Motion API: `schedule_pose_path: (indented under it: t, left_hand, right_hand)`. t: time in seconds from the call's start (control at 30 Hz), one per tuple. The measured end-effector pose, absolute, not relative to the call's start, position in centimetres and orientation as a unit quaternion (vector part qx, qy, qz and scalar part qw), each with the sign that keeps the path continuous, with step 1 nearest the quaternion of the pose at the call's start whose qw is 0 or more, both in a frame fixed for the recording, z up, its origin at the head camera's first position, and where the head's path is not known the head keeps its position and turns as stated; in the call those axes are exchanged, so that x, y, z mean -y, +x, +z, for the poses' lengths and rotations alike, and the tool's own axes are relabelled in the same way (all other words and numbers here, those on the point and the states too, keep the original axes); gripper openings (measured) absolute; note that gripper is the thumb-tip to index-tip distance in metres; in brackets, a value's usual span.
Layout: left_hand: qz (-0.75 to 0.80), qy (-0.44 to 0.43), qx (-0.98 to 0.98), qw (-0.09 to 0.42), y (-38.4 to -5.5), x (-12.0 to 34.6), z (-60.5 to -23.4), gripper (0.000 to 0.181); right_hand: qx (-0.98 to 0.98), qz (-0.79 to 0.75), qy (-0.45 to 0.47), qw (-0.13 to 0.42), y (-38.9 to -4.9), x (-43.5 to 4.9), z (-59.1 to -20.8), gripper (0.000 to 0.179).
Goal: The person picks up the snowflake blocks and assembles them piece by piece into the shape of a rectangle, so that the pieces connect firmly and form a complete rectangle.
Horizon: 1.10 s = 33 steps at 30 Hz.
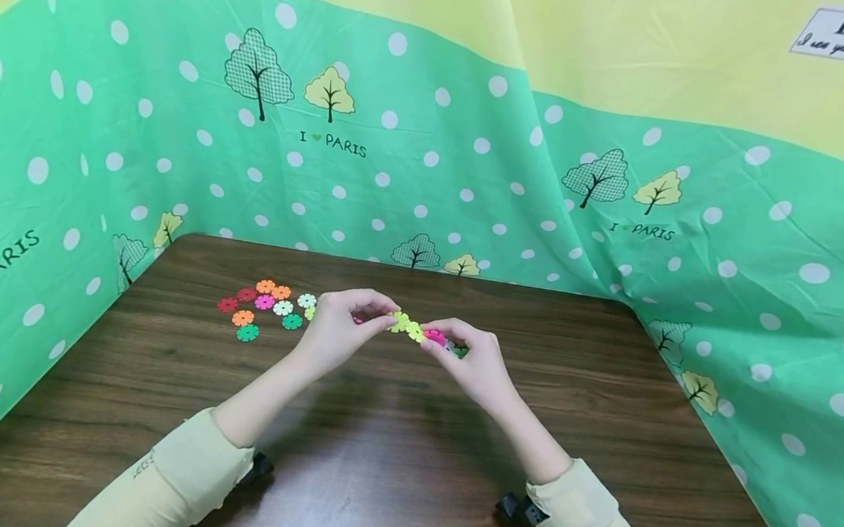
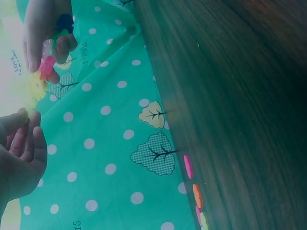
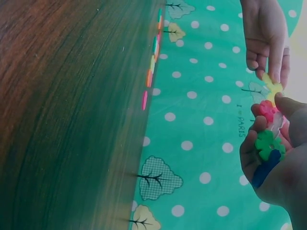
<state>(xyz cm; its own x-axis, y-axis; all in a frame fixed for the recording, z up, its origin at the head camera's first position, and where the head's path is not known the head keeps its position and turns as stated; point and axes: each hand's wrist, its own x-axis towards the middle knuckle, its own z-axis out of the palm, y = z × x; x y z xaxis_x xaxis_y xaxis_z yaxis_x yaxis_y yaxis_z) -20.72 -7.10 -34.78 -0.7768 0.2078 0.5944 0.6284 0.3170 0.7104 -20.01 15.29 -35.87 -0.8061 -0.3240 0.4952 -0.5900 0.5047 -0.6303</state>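
Observation:
My left hand (image 1: 336, 329) pinches a yellow notched snowflake disc (image 1: 399, 321) between thumb and fingertips, above the table. Beside it, my right hand (image 1: 475, 364) grips a short chain of linked discs. A second yellow disc (image 1: 415, 332) and a pink disc (image 1: 435, 337) show at the right fingertips. In the right wrist view, a pale disc (image 3: 277, 124), a green disc (image 3: 266, 144) and a blue disc (image 3: 266, 169) continue the chain into the right palm. The two yellow discs meet between the hands; the curled right fingers partly hide the chain's far end.
Loose discs lie on the dark wooden table (image 1: 377, 489) left of the hands, among them a green disc (image 1: 247, 332), an orange disc (image 1: 242, 318) and a red disc (image 1: 227, 305). A green dotted curtain (image 1: 426, 207) surrounds the table's back and sides.

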Motion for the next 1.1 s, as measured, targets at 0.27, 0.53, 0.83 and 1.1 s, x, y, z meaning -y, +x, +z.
schedule_pose_path:
  t: [0.27, 0.53, 0.83, 1.1]
  left_hand:
    - [-0.525, -0.264, 0.784, 0.2, -20.7, 7.0, -34.8, 0.011]
    - [-0.539, -0.261, 0.778, 0.19, -20.9, 6.9, -35.0, 0.011]
    - [-0.557, -0.237, 0.776, 0.176, -20.7, 6.7, -35.0, 0.014]
    - [-0.564, -0.227, 0.776, 0.167, -18.9, 6.3, -32.8, 0.013]
  right_hand:
    - [0.853, 0.424, 0.259, 0.158, -20.1, -15.2, -35.9, 0.019]
    - [0.851, 0.426, 0.265, 0.155, -20.1, -15.1, -35.7, 0.019]
    - [0.843, 0.434, 0.275, 0.159, -19.9, -15.0, -35.8, 0.018]
    - [0.837, 0.444, 0.276, 0.162, -19.7, -15.2, -35.8, 0.017]
